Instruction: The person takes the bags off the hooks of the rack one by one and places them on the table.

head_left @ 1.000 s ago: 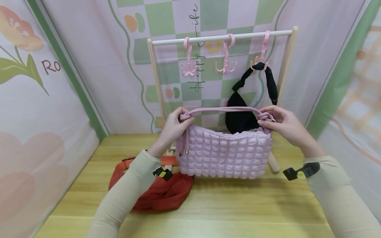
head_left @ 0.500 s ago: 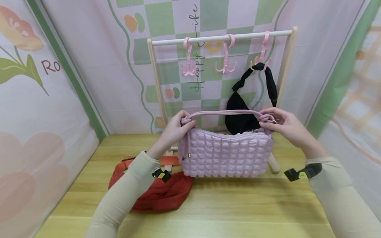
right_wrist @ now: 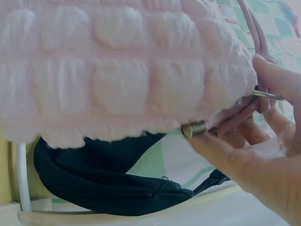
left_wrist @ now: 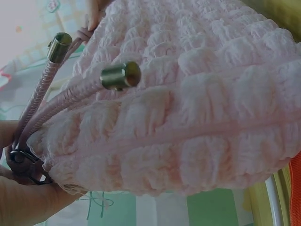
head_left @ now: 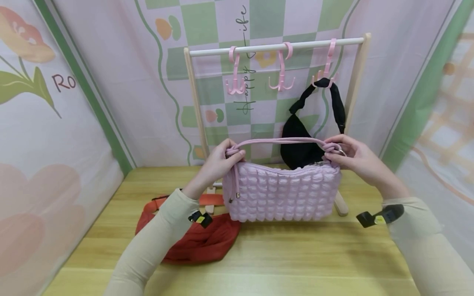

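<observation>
A puffy light-pink handbag (head_left: 283, 193) hangs upright between both hands, in front of a small rack. My left hand (head_left: 218, 162) pinches the knotted end of its cord handle (head_left: 277, 140) at the upper left corner. At the upper right corner my right hand (head_left: 355, 154) grips the other knot, close to a metal ring. Gold-tipped cord ends (left_wrist: 120, 76) dangle beside the bag's side in the left wrist view. In the right wrist view, the thumb and fingers (right_wrist: 277, 77) close about the cord and ring. Whether the bag's base touches the table is unclear.
Several-pronged pink hooks (head_left: 281, 78) hang from the rack's white rail (head_left: 259, 47). A black bag (head_left: 298, 142) hangs by its strap on the right hook. On the wooden table (head_left: 296, 259), a red bag (head_left: 203, 242) lies left, partly behind the left forearm. Printed cloth surrounds the table.
The handbag and both hands have shifted slightly down and to the right. Both hands keep their hold on the handle ends. The black and red bags stay put.
</observation>
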### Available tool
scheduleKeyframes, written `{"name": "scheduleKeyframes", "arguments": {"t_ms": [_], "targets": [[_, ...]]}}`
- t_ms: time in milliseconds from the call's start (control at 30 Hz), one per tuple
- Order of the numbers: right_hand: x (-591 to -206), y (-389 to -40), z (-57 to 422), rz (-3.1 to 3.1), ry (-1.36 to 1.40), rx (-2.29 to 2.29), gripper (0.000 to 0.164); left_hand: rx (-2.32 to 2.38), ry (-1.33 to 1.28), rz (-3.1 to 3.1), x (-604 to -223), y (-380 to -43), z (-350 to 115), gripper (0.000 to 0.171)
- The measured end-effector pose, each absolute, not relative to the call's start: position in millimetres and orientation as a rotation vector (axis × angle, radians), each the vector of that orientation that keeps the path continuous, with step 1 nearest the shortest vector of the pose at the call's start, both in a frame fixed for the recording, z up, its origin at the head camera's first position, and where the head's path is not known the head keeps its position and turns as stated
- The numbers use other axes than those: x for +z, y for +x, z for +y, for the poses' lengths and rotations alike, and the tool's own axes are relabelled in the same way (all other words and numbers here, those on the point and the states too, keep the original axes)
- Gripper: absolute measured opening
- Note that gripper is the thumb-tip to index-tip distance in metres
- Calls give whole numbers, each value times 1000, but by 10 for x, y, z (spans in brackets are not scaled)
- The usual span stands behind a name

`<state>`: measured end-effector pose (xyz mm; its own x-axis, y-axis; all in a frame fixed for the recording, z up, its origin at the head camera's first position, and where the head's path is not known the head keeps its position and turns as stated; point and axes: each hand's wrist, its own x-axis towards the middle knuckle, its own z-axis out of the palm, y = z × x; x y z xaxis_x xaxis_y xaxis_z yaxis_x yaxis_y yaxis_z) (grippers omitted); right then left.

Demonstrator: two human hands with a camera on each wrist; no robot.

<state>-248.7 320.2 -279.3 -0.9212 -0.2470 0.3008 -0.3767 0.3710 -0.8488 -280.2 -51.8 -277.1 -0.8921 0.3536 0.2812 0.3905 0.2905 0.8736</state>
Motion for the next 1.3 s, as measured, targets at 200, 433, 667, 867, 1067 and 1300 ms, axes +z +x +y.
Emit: {"name": "scheduleKeyframes", "arguments": {"t_ms": [200,433,667,867,1067,1300], "targets": [[-2807,-2491,3238,-2553,564,1607,30,-1695,-719,-2499,-2787,-2806,-529,21],[-2830,-2486,3271,-2592,565,1591,29,-1667,-748,-2515,-2819,-2800,-526,22],[-2853,-2488,3324,-2599,557,1528,27,-1636,-796,-2515,-2850,-2807,-507,23],[-2851,-2474,3353,-2582,561,1516,25,-1615,-827,-2514,-2857,-2796,-492,23],[-2813,-2450,3361,-2555,559,1515,24,-1576,-845,-2485,-2844,-2802,-471,22],[-2770,-2436,3379,-2534,541,1511,25,-1531,-859,-2449,-2814,-2797,-452,23]]}}
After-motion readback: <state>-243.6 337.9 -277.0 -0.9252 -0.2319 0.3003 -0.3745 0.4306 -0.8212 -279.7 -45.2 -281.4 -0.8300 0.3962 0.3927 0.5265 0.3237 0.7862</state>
